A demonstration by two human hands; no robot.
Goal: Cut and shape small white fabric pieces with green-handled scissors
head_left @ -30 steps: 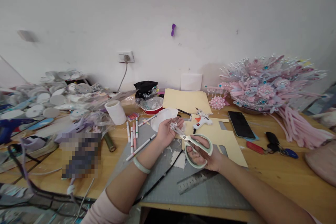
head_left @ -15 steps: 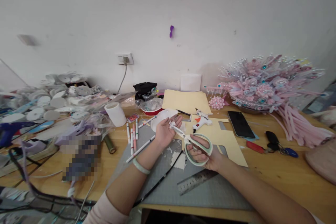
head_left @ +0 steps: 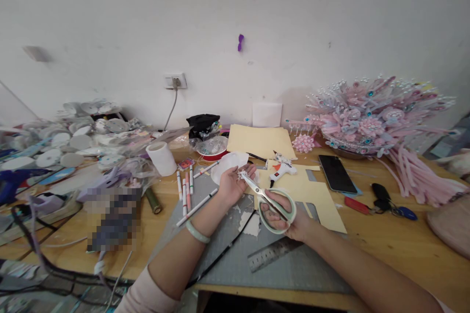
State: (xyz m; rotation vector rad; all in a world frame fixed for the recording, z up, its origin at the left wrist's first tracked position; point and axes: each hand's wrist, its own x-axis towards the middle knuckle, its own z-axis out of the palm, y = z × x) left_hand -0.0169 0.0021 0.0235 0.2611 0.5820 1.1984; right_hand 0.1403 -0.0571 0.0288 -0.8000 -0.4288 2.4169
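My left hand is turned palm up over the grey cutting mat, fingers stretched out and slightly curled. Small white scraps lie on its palm by the fingers; their exact kind is too small to tell. My right hand grips the scissors, which have pale green and white handles. The blades point up-left, and their tips meet the scraps at my left palm. On the mat below are a torn white piece and a steel ruler, partly under my right hand.
A white glue gun lies on cut cream card beyond my right hand. Several markers and a white roll are left. A phone, keys and a pink beaded headdress are right. A black cable crosses the mat.
The scissors have shifted slightly and their handles look closer together. My left hand stays almost in place, palm up with the white scraps.
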